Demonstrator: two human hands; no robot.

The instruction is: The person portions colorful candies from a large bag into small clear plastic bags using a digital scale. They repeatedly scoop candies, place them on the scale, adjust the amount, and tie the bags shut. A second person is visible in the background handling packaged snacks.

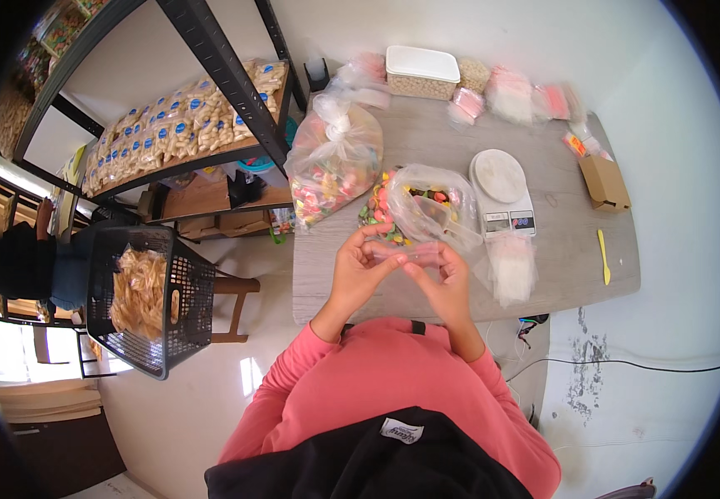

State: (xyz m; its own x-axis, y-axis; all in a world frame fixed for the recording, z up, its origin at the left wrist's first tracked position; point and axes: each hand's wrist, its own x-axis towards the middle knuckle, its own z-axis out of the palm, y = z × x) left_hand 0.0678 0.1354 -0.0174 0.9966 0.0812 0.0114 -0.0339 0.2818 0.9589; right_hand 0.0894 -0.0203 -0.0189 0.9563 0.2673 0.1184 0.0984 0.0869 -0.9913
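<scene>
Between them, my left hand [360,262] and my right hand [442,277] hold a small clear zip-lock bag [421,251] by its top edge, thumbs almost touching. The bag looks flat, with no contents that I can make out. Just beyond my fingers a large open plastic bag [400,206] holds colourful candies [375,209] and a clear plastic scoop or container [431,212]. To its right stands a white digital kitchen scale [502,178] with a round platform. A stack of clear small bags [512,271] lies in front of the scale, near my right hand.
A knotted bag of candies [335,162] stands at the table's left. Along the back are a white-lidded tub [422,72] and bundled bags [509,93]. On the right lie a cardboard box [604,182] and a yellow plastic knife or spatula [604,257]. A black crate [191,324] and a person [29,262] are further left.
</scene>
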